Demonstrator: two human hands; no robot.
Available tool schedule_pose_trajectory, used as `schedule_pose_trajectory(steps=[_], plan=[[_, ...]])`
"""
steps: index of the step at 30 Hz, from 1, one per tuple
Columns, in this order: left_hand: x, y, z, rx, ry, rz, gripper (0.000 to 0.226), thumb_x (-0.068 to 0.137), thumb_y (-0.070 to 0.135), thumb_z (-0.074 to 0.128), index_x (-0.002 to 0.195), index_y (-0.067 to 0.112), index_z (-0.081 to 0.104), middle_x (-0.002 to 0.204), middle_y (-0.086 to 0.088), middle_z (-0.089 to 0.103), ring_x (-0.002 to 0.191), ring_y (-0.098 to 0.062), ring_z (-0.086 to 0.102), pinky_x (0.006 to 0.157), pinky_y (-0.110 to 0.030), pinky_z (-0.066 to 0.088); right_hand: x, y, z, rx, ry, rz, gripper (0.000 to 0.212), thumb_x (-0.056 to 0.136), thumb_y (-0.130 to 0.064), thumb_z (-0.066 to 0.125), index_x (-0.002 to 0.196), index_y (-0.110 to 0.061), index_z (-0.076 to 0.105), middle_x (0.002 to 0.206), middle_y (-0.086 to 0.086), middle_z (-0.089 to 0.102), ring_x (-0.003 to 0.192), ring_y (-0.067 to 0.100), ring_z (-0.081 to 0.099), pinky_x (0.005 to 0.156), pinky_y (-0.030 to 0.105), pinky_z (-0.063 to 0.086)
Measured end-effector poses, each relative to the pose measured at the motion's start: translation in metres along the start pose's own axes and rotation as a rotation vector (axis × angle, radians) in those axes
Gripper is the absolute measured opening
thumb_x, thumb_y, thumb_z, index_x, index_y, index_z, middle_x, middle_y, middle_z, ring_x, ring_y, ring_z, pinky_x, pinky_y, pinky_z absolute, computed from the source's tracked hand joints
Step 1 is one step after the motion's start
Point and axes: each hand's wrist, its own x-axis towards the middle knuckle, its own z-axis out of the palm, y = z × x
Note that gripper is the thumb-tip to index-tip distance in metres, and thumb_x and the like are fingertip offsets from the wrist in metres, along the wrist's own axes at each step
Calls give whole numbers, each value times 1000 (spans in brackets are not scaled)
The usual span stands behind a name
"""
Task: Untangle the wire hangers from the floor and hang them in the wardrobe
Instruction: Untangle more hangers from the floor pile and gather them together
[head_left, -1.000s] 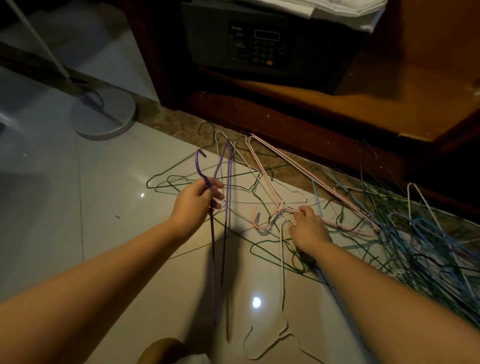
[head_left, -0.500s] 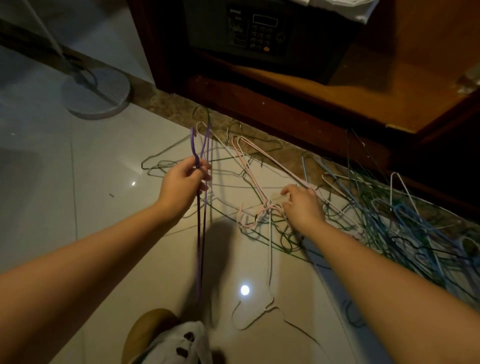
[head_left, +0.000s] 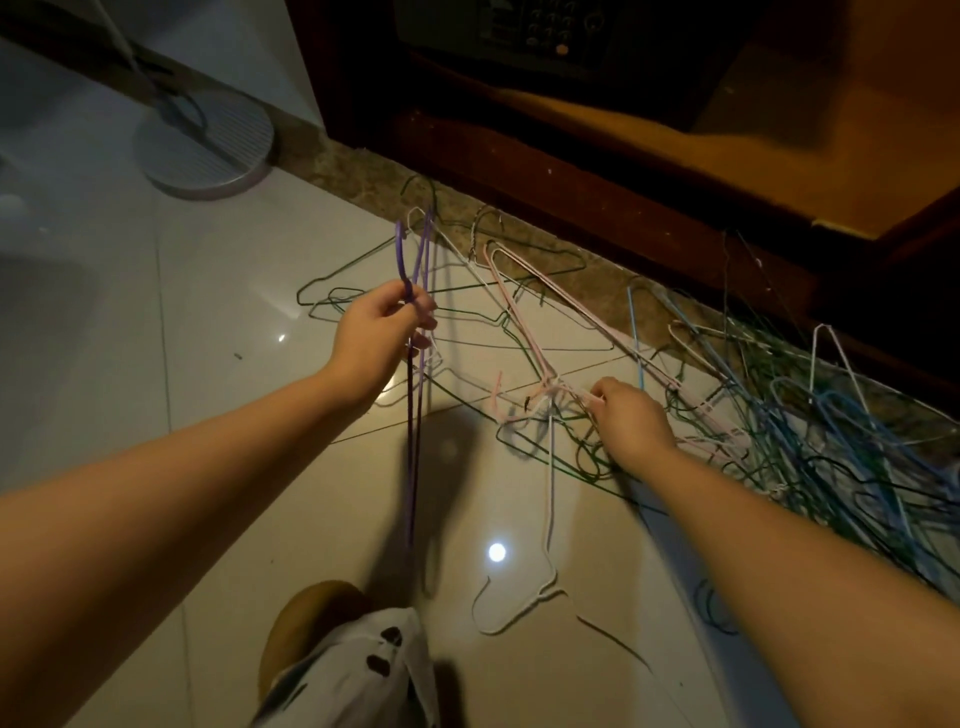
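My left hand grips purple wire hangers near their hooks and holds them upright above the floor. My right hand pinches the twisted neck of pink hangers that lie on the tiles, tangled with green ones. A white hanger stretches from that knot toward me. A dense tangle of blue, green and white hangers covers the floor at the right. The wardrobe's wooden base runs along the back.
A round white stand base sits on the tiles at the back left. A dark safe with a keypad stands inside the wardrobe. My knee and patterned clothing are at the bottom. Glossy tiles stretch left.
My right hand has shifted along the pink hangers' necks and now pinches them at the twist. My left hand still holds the purple hangers up. The view has moved slightly closer.
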Motion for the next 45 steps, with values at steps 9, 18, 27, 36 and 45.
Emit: schedule_pose_trajectory(steps=[9,18,27,36,45], plan=[[0,3,0,-8,39,17,16,94,10,42,91,10,58,84,0,58,73,-11,54,65,-20,47,-5,-9,-31,273,373,-31,29,100,-22,33,106,-8,58,99,12,61,86,31,55,66,34,39],[-1,11,21,-39,37,70,16,95,12,43,98,7,59,85,-3,58,72,-10,54,56,-8,47,0,-4,-61,649,264,180,18,96,-19,45,87,-19,61,86,5,63,80,24,58,72,36,48],[-6,17,34,-42,-2,74,18,96,14,42,91,17,59,81,1,58,73,-10,55,60,-14,48,-8,6,-61,675,209,278,18,93,-26,52,97,-15,67,71,-5,54,73,20,50,66,27,36],[-5,11,36,-57,13,74,18,95,17,46,87,23,60,78,0,56,66,-10,49,63,-20,44,-13,11,-57,807,263,262,16,94,-23,52,91,-16,67,78,-1,59,68,15,50,63,27,37],[-3,7,35,-24,46,86,15,95,21,46,89,26,58,84,2,59,75,-12,54,69,-25,46,-25,7,-78,778,530,166,23,95,-21,50,102,-10,68,83,-1,61,74,11,52,64,25,40]])
